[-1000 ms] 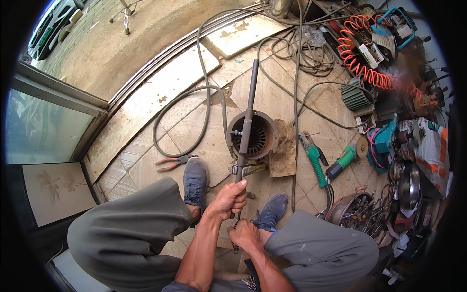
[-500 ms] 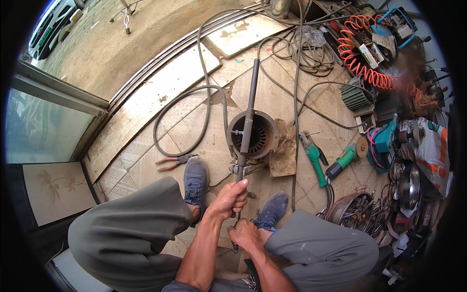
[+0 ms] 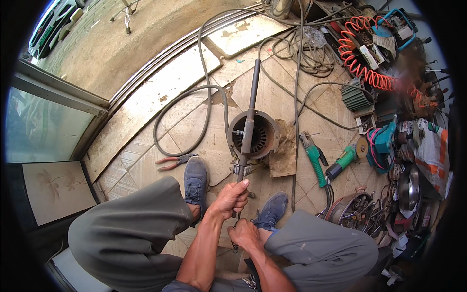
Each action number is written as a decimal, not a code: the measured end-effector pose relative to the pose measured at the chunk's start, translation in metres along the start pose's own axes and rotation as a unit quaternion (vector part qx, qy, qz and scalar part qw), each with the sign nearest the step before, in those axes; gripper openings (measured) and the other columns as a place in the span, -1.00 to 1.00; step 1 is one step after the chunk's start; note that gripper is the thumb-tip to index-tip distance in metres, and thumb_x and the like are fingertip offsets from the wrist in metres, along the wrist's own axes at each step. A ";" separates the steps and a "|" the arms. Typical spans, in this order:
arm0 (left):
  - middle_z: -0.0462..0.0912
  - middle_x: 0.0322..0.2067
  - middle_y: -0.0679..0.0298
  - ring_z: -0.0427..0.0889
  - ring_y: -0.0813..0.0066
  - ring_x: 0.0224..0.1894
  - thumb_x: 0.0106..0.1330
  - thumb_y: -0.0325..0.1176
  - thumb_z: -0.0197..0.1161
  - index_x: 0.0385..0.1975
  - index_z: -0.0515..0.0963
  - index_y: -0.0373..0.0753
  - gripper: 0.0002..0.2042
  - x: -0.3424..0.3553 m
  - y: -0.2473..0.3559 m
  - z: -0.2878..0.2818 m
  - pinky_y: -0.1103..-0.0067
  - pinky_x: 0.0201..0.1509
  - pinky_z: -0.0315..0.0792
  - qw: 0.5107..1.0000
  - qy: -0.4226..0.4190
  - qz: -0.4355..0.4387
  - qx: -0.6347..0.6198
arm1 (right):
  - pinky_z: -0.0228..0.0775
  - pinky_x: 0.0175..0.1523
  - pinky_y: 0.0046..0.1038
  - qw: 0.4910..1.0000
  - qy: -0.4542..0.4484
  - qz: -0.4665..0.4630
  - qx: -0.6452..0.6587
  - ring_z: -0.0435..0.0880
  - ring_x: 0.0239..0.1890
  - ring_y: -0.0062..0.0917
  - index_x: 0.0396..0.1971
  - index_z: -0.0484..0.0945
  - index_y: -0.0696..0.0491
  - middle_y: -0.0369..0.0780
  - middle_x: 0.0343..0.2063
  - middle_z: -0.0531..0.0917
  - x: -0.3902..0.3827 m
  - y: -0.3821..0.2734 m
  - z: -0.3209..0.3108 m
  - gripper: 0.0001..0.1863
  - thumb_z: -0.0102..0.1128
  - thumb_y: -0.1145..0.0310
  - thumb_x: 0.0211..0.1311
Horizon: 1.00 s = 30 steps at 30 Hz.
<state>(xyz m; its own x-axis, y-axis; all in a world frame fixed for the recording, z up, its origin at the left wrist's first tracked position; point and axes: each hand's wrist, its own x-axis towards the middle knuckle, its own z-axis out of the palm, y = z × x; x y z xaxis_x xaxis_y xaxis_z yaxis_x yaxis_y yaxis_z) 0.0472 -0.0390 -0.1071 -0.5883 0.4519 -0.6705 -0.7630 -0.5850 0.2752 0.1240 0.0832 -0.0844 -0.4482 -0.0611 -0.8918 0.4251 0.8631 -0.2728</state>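
My left hand (image 3: 228, 198) is closed around the near part of a long dark metal shaft (image 3: 248, 131). Closer to me, my right hand (image 3: 244, 233) grips the same shaft's lower end, its fingers partly hidden. The shaft has a thicker middle with a small bolt (image 3: 238, 132) sticking out on the left, and points away from me. Its thick part crosses above the mouth of a round motor housing (image 3: 275, 136), which stands on the floor between my feet and shows dark slots inside. A brown, stained flat piece (image 3: 283, 160) lies against the housing's right side.
Red-handled pliers (image 3: 175, 161) lie by my left shoe (image 3: 195, 181). To the right are a green welding electrode holder (image 3: 315, 163), a green angle grinder (image 3: 343, 160) and a teal power tool (image 3: 382, 146). Cables (image 3: 297, 97) loop across the tiles. An orange coiled hose (image 3: 362, 70) hangs over clutter.
The far end of the shaft has shifted very slightly to the right. Both hands keep the same grip and place.
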 end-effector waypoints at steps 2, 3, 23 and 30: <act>0.11 -0.69 0.55 0.02 0.75 -0.70 0.47 0.03 0.20 -0.57 0.20 0.00 -0.56 0.001 0.000 0.000 0.67 -0.69 -0.12 1.000 -0.001 -0.001 0.002 | 0.50 0.06 -0.04 1.000 0.002 -0.001 -0.002 0.68 -0.07 0.10 -0.27 0.65 0.32 0.25 -0.25 0.68 0.000 0.001 0.000 -0.47 0.25 0.04 0.11; 0.11 -0.69 0.55 0.02 0.75 -0.70 0.47 0.03 0.20 -0.57 0.20 0.00 -0.56 0.001 0.000 0.001 0.67 -0.69 -0.12 1.000 -0.001 -0.002 0.002 | 0.50 0.07 -0.04 1.000 -0.004 -0.004 -0.001 0.68 -0.06 0.11 -0.26 0.65 0.32 0.25 -0.23 0.68 0.000 0.001 -0.001 -0.46 0.25 0.03 0.12; 0.13 -0.68 0.60 0.01 0.78 -0.71 0.46 0.02 0.22 -0.53 0.22 0.03 -0.60 -0.001 -0.008 -0.009 0.68 -0.67 -0.14 0.999 0.036 0.001 0.008 | 0.48 0.13 -0.08 0.999 -0.013 -0.017 -0.034 0.67 -0.01 0.08 -0.26 0.71 0.26 0.23 -0.17 0.68 0.009 0.008 0.016 -0.47 0.22 0.02 0.07; 0.13 -0.66 0.57 0.03 0.77 -0.69 0.51 0.06 0.12 -0.48 0.26 -0.01 -0.61 0.004 -0.005 0.001 0.69 -0.65 -0.07 0.999 -0.026 -0.002 -0.019 | 0.51 0.08 -0.07 0.999 -0.014 -0.005 -0.042 0.67 -0.02 0.07 -0.22 0.68 0.23 0.15 -0.16 0.70 0.003 0.006 0.004 -0.51 0.18 0.06 0.12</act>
<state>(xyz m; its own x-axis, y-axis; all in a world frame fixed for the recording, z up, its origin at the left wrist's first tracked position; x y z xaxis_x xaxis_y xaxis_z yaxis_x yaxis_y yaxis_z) 0.0488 -0.0335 -0.1102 -0.5998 0.4874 -0.6346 -0.7547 -0.6082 0.2462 0.1281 0.0862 -0.0897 -0.4296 -0.0819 -0.8993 0.3524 0.9017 -0.2505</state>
